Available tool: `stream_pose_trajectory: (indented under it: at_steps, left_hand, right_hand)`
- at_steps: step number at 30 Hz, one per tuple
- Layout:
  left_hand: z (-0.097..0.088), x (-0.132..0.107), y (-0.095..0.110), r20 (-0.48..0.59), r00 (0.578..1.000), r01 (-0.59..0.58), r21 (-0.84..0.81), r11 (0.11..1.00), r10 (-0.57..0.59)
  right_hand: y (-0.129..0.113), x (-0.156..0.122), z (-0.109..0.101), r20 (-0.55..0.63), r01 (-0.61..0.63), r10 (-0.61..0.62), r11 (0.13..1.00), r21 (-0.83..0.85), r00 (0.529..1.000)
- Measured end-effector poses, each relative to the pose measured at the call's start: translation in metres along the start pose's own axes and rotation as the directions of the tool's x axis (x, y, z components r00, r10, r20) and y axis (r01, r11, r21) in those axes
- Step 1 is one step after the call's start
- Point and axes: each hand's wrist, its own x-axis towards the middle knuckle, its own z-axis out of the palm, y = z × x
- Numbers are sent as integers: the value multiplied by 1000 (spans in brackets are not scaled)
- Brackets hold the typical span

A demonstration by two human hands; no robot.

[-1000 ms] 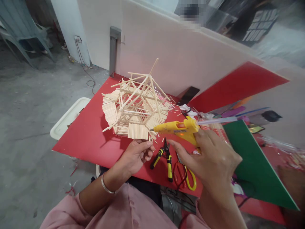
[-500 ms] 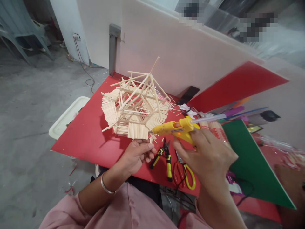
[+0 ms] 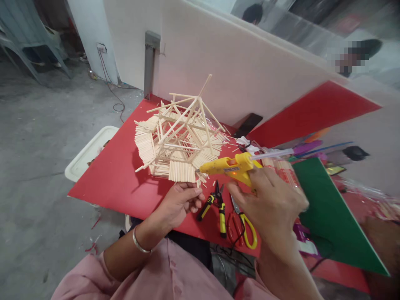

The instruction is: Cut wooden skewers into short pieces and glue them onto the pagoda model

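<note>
A model of pale wooden sticks [image 3: 184, 125], with an open pointed frame on top and fan-like panels around its base, stands on the red board. My left hand [image 3: 184, 200] is closed at its front edge, thumb pressed to the curled fingers, just below a small panel of side-by-side sticks [image 3: 181, 171]. A short stick end shows above the fingertips; whether they hold it is unclear. Wrapped around a yellow glue gun [image 3: 226, 165] is my right hand [image 3: 270, 196]. The gun's nozzle points left, at the right edge of that small panel; a clear glue stick [image 3: 271, 154] sticks out behind.
Yellow-and-black pliers [image 3: 215, 206] and red-and-yellow scissors [image 3: 242, 227] lie below the gun on the red board [image 3: 115, 183]. A green board [image 3: 331, 216] and bagged sticks are at right. Behind rises a white partition [image 3: 218, 62]; people are beyond it. A white tray [image 3: 75, 164] sits at left.
The view has shifted very slightly. Both hands, the glue gun and the stick model hold nearly the same places; my right hand has tilted a little.
</note>
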Motion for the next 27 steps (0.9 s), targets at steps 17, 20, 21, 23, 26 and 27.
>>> stream_pose_trajectory:
  at_steps: [17, 20, 21, 23, 26, 27]
  left_hand:
    - [-2, 2, -1, 27, 1000, -2, 6, 1000, 2]
    - [-2, 2, -2, 20, 1000, 9, 0, 1000, -9]
    - [-1, 1, -2, 14, 1000, 12, -4, 1000, -12]
    - [0, 1, -2, 4, 1000, 15, -11, 1000, -15]
    - [0, 0, -2, 2, 1000, 14, -7, 1000, -14]
    - [0, 0, -2, 2, 1000, 14, -4, 1000, -14]
  right_hand:
    - [1, -3, -2, 23, -5, 4, 1000, 21, 1000]
    - [2, -4, -4, 18, 8, -9, 1000, 19, 1000]
    - [2, -4, -4, 15, 13, -13, 1000, 18, 1000]
    - [2, -6, -5, 10, 20, -20, 1000, 17, 1000]
    - [3, -8, -5, 19, 11, -11, 1000, 20, 1000]
    - [3, -8, -5, 22, 8, -8, 1000, 23, 1000]
